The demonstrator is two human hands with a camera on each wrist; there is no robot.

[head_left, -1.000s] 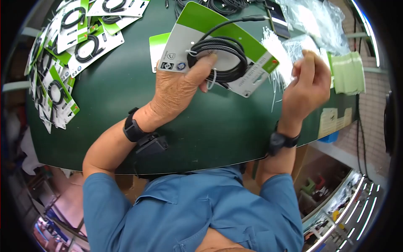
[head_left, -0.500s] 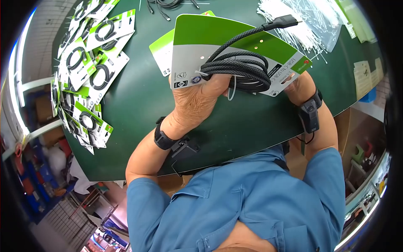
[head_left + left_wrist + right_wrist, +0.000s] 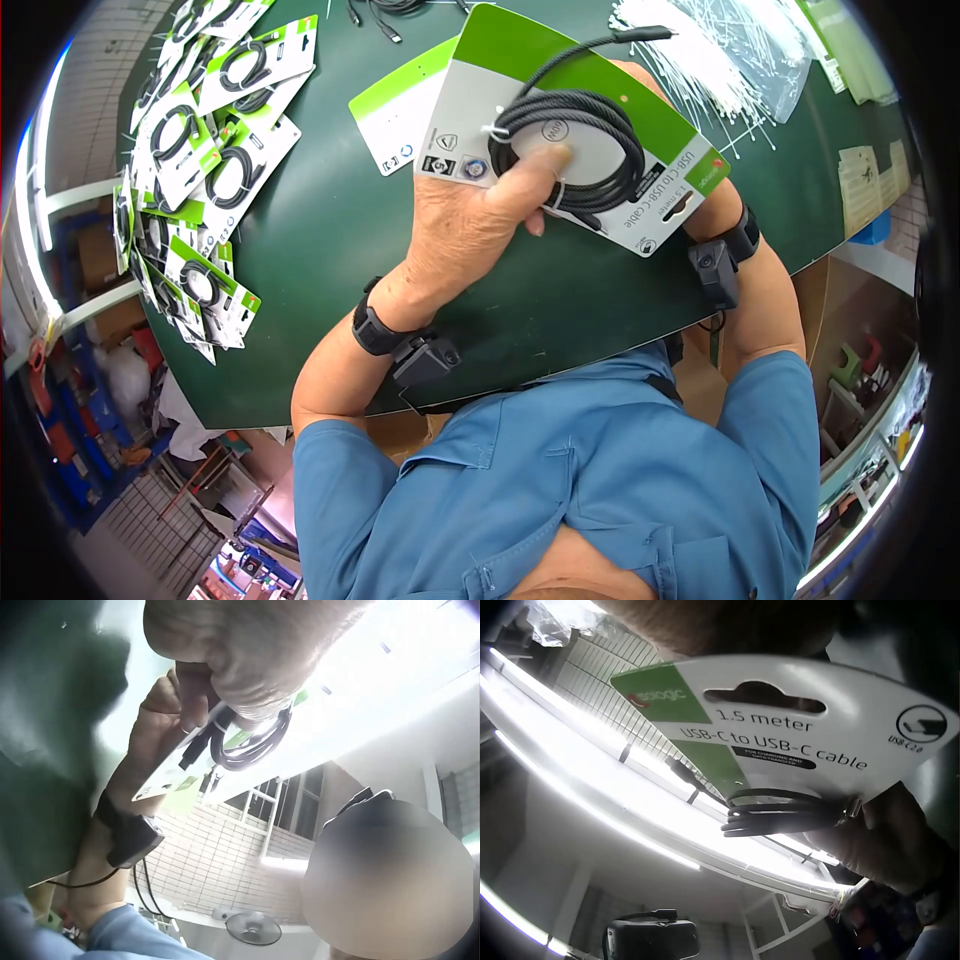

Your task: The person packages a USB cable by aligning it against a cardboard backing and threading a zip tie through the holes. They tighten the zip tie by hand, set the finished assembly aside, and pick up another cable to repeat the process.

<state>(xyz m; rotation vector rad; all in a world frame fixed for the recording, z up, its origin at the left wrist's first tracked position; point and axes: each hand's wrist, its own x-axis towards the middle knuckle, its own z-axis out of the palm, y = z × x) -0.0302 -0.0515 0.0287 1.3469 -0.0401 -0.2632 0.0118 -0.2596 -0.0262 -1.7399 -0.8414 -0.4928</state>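
Observation:
The left hand (image 3: 460,235) grips a green-and-white cable card (image 3: 690,165), its thumb pressing a coiled black cable (image 3: 625,140) against the front. White ties sit around the coil at two places, and one cable end sticks out past the card's top edge. Behind the card is the right hand (image 3: 715,210), mostly hidden; skin also shows above the card's upper edge. In the left wrist view, the right hand (image 3: 154,724) is close to the card (image 3: 157,776), finger pose unclear. The right wrist view shows the card's slot end (image 3: 780,727) below that hand (image 3: 727,626).
Another green-and-white card (image 3: 395,115) lies behind the held one. Many carded cables (image 3: 235,180) are heaped at the left. Loose black cables (image 3: 385,15) lie at the top, white ties (image 3: 700,60) at the upper right, and papers (image 3: 870,190) at the right edge.
The right hand has moved left from near the white ties to behind the card. Since half a second ago, the card has tilted, showing the coil more face-on.

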